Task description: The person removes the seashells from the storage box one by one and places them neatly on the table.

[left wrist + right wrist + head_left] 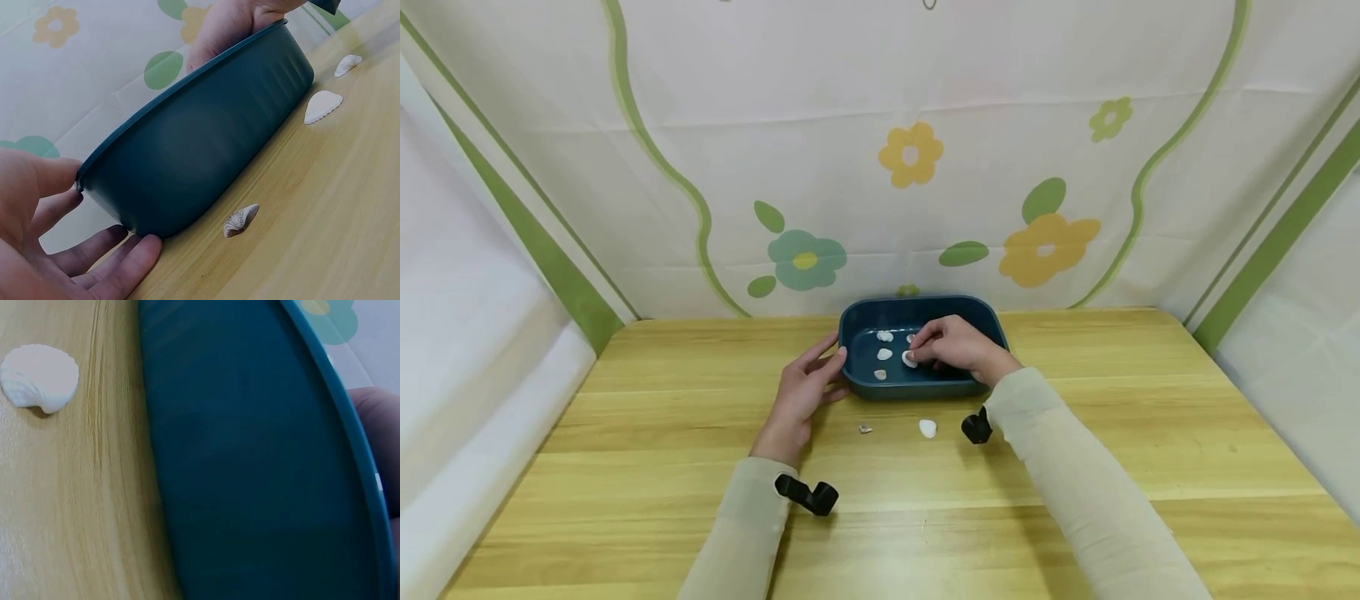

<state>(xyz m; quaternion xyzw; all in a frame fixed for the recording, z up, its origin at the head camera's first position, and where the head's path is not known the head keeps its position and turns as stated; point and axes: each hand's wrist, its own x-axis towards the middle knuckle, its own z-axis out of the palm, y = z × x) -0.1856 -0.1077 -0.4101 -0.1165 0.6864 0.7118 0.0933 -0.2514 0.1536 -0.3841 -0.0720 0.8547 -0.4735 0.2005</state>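
Observation:
A dark blue rectangular tub point(925, 390) stands at the back of the table. My left hand point(805, 392) holds its left end, thumb at the rim and lower fingers against the outer wall near the base, as the left wrist view shows. My right hand point(958, 343) reaches inside over the front rim and pinches a white seashell point(908, 360) low over the tub's floor. Left of that shell, a white shell point(884, 354) and a brownish shell point(881, 375) lie in the tub, with more pale shells point(885, 337) behind. The right wrist view mostly shows the tub's outer wall point(250, 450).
In front of the tub on the wooden table point(662, 467) lie a small spiral shell point(241, 220) and a white fan-shaped shell point(323, 107). Farther right is another white shell point(347, 65). A flower-printed cloth point(850, 200) hangs right behind the tub.

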